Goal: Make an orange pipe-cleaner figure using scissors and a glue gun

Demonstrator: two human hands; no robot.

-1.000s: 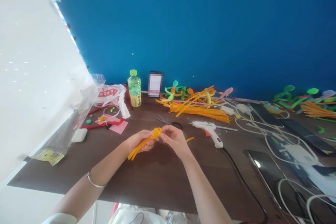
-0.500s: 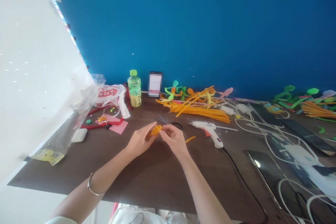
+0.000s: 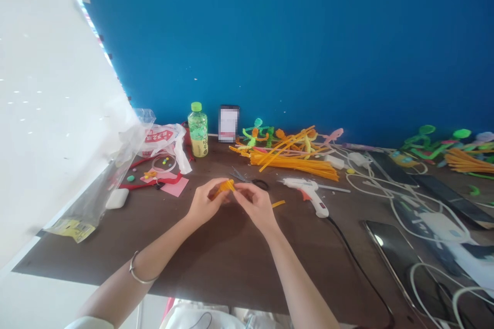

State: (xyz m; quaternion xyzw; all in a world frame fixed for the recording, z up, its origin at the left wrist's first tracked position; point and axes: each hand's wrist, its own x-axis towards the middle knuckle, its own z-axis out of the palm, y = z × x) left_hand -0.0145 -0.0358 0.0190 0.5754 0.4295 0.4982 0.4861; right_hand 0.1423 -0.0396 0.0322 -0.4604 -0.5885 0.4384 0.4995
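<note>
Between the bent thumb and fingers of the left hand point(image 3: 206, 203), closed in a grip, sits an orange coil point(image 3: 227, 185), held above the brown table point(image 3: 231, 262), probably so both hands can get at it. The right hand point(image 3: 255, 205) pinches its right end, thumb and fingertips nearly together. Just beyond lie scissors point(image 3: 241, 177); to the right, likely placed for easy reach, is a glue gun point(image 3: 301, 184), with orange pipe cleaners point(image 3: 293, 165) farther back.

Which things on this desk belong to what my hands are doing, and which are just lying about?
Likely part of it:
orange coil, held by left hand and right hand
orange stem bundle
scissors
glue gun

Apparently just lying about:
drink bottle
white case
flat phone
</note>
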